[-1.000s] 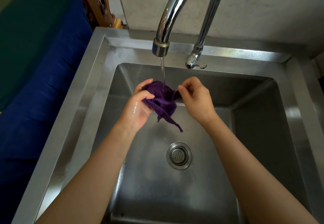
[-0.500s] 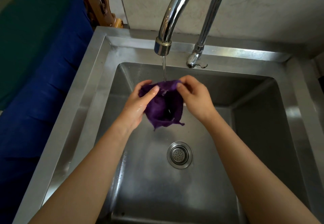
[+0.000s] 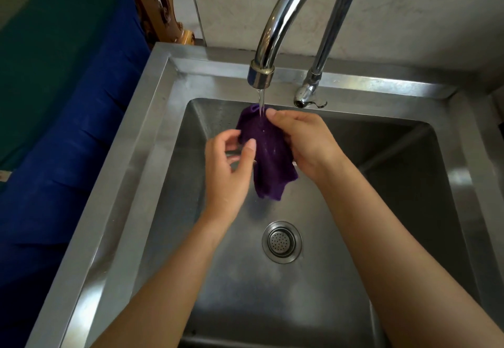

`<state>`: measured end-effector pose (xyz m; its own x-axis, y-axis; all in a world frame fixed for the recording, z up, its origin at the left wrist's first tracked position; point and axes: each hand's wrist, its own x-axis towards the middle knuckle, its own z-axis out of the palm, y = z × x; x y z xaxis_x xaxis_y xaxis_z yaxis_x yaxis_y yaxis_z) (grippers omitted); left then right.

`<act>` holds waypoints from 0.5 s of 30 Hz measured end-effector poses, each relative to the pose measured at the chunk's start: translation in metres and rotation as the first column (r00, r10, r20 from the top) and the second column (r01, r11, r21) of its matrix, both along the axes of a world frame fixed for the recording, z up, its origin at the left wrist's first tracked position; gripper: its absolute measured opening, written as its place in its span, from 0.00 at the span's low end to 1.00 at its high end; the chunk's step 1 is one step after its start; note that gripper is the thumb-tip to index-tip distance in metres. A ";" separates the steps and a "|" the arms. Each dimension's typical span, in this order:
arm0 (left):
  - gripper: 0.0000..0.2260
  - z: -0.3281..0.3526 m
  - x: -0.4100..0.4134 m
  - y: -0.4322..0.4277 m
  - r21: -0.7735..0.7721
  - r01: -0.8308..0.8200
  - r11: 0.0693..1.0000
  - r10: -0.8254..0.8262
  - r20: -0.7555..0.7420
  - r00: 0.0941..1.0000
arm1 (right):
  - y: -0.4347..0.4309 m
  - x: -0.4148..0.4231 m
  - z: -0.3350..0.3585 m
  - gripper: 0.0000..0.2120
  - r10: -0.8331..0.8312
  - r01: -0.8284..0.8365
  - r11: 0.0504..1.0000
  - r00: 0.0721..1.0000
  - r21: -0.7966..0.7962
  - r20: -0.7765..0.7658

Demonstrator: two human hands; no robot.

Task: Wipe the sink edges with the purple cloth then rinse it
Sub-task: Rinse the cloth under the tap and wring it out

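The purple cloth [image 3: 268, 157] hangs under the thin stream of water from the tap [image 3: 260, 75], above the basin of the steel sink [image 3: 152, 140]. My right hand [image 3: 305, 146] grips the cloth's upper right part, fingertips near the stream. My left hand [image 3: 227, 167] is beside the cloth's left edge with loosely curled fingers. Its thumb tip lies against the fabric, and there is a gap between thumb and fingers. The cloth's lower end dangles free over the basin.
The drain strainer [image 3: 281, 242] sits in the basin floor below the hands. The tap's handle [image 3: 309, 99] is on the back rim. A blue and green covered surface [image 3: 60, 108] lies left of the sink, with a carved wooden piece [image 3: 161, 15] behind it.
The cloth, earlier stretched between both hands, now hangs lengthwise from my right hand. My left hand has loosened its hold and dropped slightly lower and left.
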<state>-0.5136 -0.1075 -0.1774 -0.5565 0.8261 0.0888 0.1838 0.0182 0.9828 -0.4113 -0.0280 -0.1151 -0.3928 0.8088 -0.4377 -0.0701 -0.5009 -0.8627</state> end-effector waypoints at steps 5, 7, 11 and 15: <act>0.31 -0.009 -0.001 0.004 -0.111 0.280 0.954 -0.265 0.130 0.955 | 0.006 0.002 0.008 0.09 0.076 -0.076 0.997 0.990 0.004 -0.119; 0.31 -0.011 -0.005 0.007 -0.196 0.307 0.931 -0.287 0.126 0.950 | 0.006 0.001 0.011 0.09 0.099 -0.096 0.993 0.994 0.076 -0.049; 0.10 -0.010 -0.012 0.010 -0.245 0.290 0.925 -0.261 0.145 0.954 | 0.009 0.006 0.008 0.12 0.029 -0.079 0.952 0.985 0.295 0.170; 0.08 0.004 -0.015 0.016 -0.078 0.319 0.944 -0.237 0.513 0.825 | 0.011 0.013 -0.008 0.13 -0.094 0.003 0.930 0.969 0.367 0.229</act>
